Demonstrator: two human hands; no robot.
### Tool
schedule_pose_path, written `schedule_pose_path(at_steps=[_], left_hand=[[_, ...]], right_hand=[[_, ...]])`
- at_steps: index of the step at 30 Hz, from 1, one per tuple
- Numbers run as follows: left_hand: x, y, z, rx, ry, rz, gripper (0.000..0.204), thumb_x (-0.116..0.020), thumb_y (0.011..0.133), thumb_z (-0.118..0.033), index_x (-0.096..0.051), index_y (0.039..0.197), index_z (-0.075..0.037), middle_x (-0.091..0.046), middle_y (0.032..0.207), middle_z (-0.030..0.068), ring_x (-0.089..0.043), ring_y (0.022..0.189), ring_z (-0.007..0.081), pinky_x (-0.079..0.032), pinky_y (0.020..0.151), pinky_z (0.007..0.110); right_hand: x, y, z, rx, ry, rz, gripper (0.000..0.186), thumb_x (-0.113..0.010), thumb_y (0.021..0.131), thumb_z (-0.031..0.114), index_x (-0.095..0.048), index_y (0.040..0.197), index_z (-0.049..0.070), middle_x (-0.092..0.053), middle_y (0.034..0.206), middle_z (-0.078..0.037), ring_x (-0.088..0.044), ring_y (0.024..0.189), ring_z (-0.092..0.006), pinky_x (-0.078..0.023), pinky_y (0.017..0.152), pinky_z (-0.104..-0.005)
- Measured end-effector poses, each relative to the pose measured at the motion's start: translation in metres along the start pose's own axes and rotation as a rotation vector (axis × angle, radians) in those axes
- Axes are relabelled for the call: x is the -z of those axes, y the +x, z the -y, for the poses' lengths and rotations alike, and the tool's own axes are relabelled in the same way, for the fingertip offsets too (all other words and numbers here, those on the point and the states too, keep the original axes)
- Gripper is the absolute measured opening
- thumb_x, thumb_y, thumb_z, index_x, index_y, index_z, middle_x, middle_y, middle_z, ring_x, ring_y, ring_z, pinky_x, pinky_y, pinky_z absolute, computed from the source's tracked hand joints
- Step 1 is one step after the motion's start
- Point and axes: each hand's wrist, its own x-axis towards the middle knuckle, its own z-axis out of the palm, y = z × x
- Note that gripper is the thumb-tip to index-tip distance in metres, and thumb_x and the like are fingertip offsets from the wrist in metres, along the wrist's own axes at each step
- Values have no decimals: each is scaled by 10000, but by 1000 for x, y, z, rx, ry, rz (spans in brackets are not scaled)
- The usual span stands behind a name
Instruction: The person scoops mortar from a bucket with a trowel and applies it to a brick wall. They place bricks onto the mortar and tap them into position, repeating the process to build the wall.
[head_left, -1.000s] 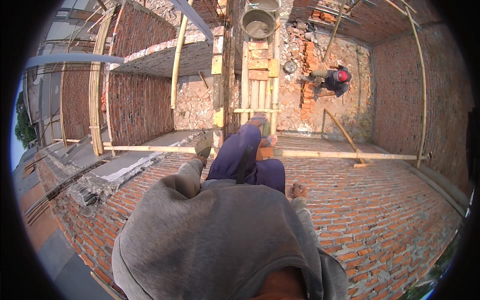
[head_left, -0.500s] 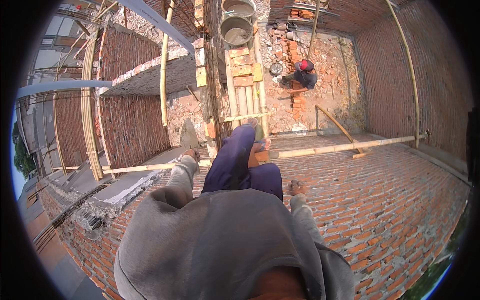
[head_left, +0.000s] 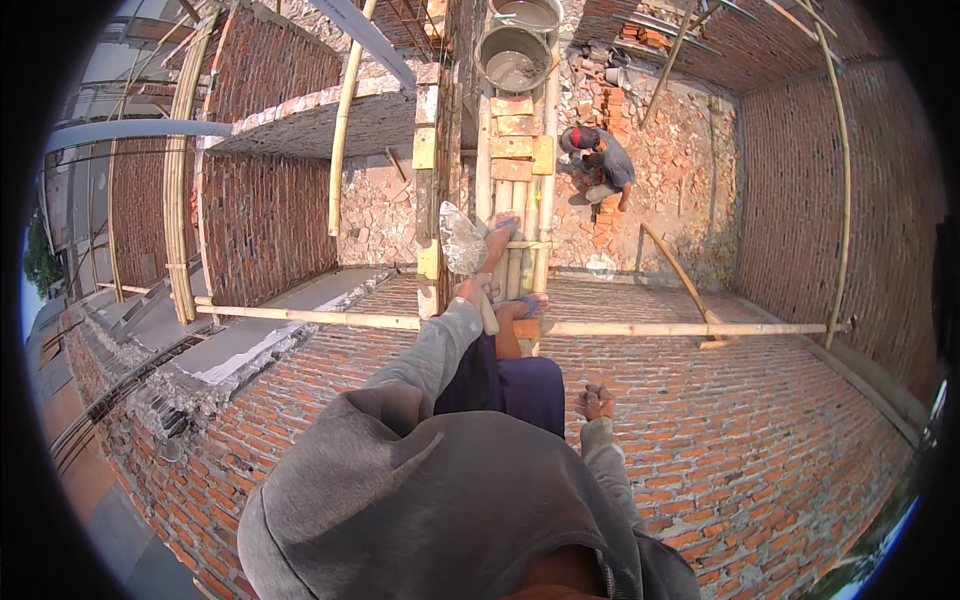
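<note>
Grasping a trowel (head_left: 463,243), the left hand (head_left: 472,291) is wrapping its fingers round the handle, whose end is jutting back toward the body. The grey, mortar-smeared blade is pointing away from the person, hovering or resting between the wall top (head_left: 428,215) and the bamboo platform (head_left: 517,200); whether it is touching either, I cannot tell. The right hand (head_left: 596,403) is hanging well apart from the trowel, in front of the brick wall (head_left: 720,430), its fingers curling inward; whether they are clenching anything small, I cannot tell.

Just beyond the left hand, one foot (head_left: 501,236) is resting on the bamboo poles, while the other foot (head_left: 520,306) is showing nearer the body. Farther along the platform, orange bricks (head_left: 514,125) are lying in a short row, and past them a bucket (head_left: 513,58) is holding grey mortar, with a second bucket (head_left: 527,13) standing just behind. Below, to the right, a co-worker (head_left: 612,165) is bending beside stacked bricks (head_left: 614,103) on rubble-strewn ground (head_left: 690,170).
</note>
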Motion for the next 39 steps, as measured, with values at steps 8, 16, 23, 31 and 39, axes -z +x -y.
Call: schedule_pose_path(at_steps=[8, 16, 23, 31, 39], left_hand=[[-63, 4, 30, 193, -13, 196, 270, -712, 899, -154, -690, 1121, -4, -686, 913, 121, -689, 768, 255, -553, 622, 382], [-110, 92, 77, 54, 443, 176, 216, -771, 858, -223, -725, 954, -34, -684, 875, 65, -692, 874, 208, -535, 785, 343], [-77, 242, 77, 51, 117, 33, 276, -692, 938, -210, -711, 1140, -22, -630, 987, 59, -663, 891, 227, -580, 754, 373], [-111, 245, 12, -22, 139, -61, 188, -637, 941, -219, -643, 936, -31, -644, 1121, 109, -655, 996, 247, -566, 886, 440], [-138, 232, -102, -336, 105, 127, 324, -614, 1031, -203, -556, 751, -50, -728, 1191, 160, -672, 1209, 268, -590, 1020, 528]], right_hand=[[-63, 24, 110, -123, -9, 36, 326, -578, 1072, 224, -646, 1250, -41, -711, 995, -106, -728, 825, -206, -604, 636, -365], [-201, 131, 127, -219, 504, 309, 538, -440, 1129, 500, -665, 1250, 26, -737, 1078, -98, -723, 970, -222, -605, 860, -369], [-229, 346, 60, -184, 127, 242, 560, -608, 1071, 495, -626, 1390, 36, -683, 1238, -108, -689, 1084, -245, -598, 889, -428], [-253, 604, 47, 138, 384, -10, 323, -705, 1023, 257, -707, 1191, -20, -699, 950, -58, -718, 855, -177, -583, 715, -329], [-256, 818, 4, 334, -227, -223, 497, -703, 871, 229, -682, 1239, -105, -744, 1114, -280, -742, 1049, -366, -556, 925, -436]])
